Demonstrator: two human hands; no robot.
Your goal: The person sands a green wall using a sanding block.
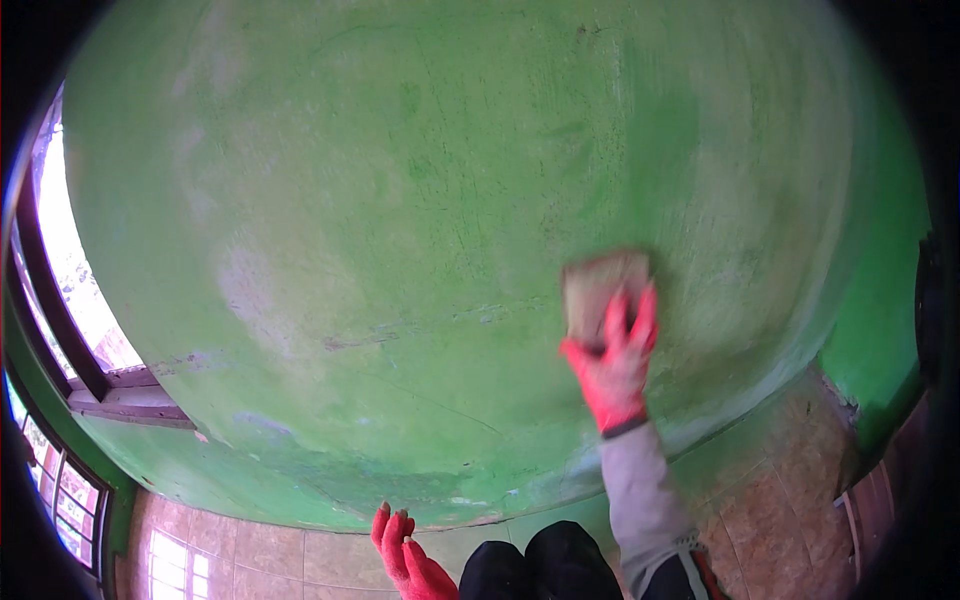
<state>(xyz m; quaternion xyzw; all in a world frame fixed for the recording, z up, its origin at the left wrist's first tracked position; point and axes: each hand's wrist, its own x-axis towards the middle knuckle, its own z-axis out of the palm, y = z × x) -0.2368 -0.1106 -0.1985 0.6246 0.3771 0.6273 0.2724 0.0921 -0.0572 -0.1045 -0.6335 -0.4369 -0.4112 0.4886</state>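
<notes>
Before me stands a green painted wall (450, 225), scuffed, with pale worn patches and fine cracks. My right hand (619, 360), in a red work glove, grips a flat, roughly rectangular tan block (600, 289) and holds it against the wall. The block is blurred, so whether it is a sanding block or a sponge cannot be told. Low at the bottom of the view is my left hand (409, 551), also in a red glove, fingers slightly curled and apart, with nothing in it. It is just in front of the wall's foot, above my knees' left side.
A window with a dark wooden frame (131, 397) opens at the left. Below it is another barred window (67, 480). Brown floor tiles (270, 551) run along the wall's base. A brown wooden piece (874, 502) stands at the lower right, near the corner.
</notes>
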